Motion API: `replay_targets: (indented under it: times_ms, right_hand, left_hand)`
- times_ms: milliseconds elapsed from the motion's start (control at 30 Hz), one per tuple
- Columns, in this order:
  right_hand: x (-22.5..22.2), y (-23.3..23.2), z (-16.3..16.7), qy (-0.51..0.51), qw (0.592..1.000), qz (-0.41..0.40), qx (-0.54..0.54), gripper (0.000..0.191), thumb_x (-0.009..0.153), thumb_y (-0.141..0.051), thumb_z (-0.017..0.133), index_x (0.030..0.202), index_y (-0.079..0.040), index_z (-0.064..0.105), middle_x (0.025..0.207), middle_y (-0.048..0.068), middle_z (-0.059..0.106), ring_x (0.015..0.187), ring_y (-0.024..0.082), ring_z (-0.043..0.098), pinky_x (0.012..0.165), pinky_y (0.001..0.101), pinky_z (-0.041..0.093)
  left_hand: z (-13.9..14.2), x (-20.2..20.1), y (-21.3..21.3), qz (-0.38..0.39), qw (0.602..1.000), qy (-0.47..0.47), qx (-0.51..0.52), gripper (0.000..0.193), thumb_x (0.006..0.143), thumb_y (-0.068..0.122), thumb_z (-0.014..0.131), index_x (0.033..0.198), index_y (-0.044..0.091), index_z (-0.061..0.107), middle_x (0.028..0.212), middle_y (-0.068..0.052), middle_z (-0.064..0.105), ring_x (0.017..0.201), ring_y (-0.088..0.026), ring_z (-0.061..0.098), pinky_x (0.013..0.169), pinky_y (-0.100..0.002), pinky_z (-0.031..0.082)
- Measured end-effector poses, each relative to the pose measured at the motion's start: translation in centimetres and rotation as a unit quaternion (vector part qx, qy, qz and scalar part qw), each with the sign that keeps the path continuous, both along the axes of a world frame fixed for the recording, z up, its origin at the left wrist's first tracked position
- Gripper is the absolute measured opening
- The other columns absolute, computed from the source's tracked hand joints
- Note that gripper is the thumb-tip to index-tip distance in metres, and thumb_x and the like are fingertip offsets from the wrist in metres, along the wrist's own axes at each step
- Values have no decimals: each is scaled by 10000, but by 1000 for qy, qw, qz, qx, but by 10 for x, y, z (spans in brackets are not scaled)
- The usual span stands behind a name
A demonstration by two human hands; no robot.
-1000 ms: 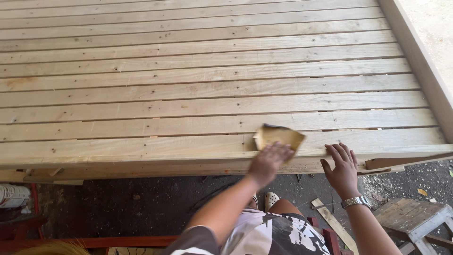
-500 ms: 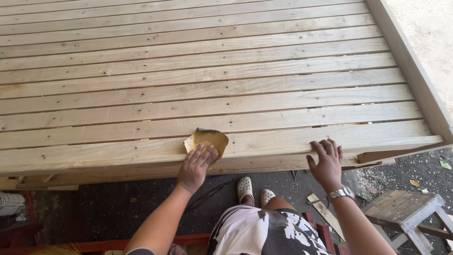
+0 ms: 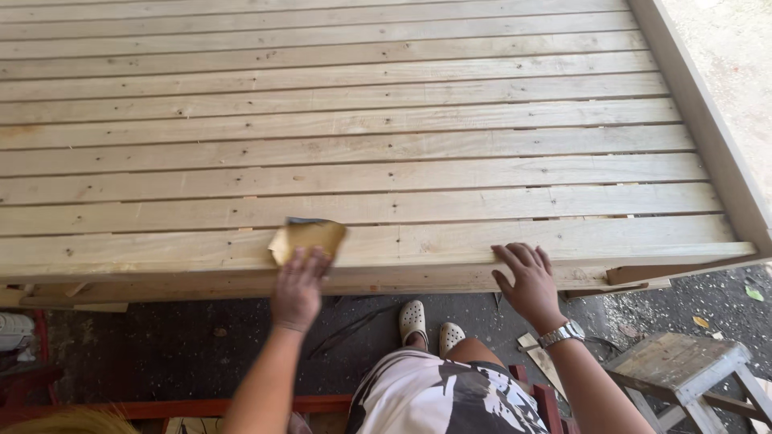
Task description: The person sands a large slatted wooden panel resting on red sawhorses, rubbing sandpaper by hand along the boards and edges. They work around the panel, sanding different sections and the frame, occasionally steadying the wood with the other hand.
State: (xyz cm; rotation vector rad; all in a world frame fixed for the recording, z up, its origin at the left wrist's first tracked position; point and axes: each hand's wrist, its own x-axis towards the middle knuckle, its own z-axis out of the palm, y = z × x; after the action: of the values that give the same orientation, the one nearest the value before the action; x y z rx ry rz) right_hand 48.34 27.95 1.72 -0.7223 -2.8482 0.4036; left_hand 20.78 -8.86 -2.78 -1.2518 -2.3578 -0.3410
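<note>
A large slatted panel of pale wooden planks (image 3: 362, 153) fills most of the view, lying flat in front of me. My left hand (image 3: 299, 285) presses a tan sheet of sandpaper (image 3: 308, 238) flat onto the nearest plank, close to its front edge. My right hand (image 3: 527, 280), with a metal wristwatch on the wrist, rests with fingers spread on the front edge of the same plank, further to the right. It holds nothing.
A raised wooden side rail (image 3: 708, 120) runs along the panel's right edge. Below the panel is dark ground with wood scraps. A small grey wooden stool (image 3: 683, 370) stands at the lower right, a red frame (image 3: 169, 406) at the lower left. My feet in white clogs (image 3: 426, 325) stand beneath the panel's edge.
My left hand has slid the sandpaper leftwards along the front plank. My right hand has stayed planted on the plank's edge.
</note>
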Motion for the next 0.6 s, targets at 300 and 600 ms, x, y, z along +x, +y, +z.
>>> replay_targets:
  times_ms: [300,600]
  right_hand:
    - [15,10,-23,-22,999,-21,30,729,828,-439,685,1498,-404,400,1569,-34,370,1526,218,216,1258,485,68]
    - [60,43,-52,4,988,-151,24,884,823,-390,629,1584,-310,187,1732,-9,98,1599,202,41,1266,530,22]
  left_hand:
    - [-22,72,125,-135,990,-29,-36,622,995,70,369,1592,248,358,1665,4,318,1505,-276,359,1144,-489,395]
    - [10,189,313,-222,957,-165,-86,516,1023,103,420,1519,229,489,1608,-20,433,1461,-333,423,1194,-466,364]
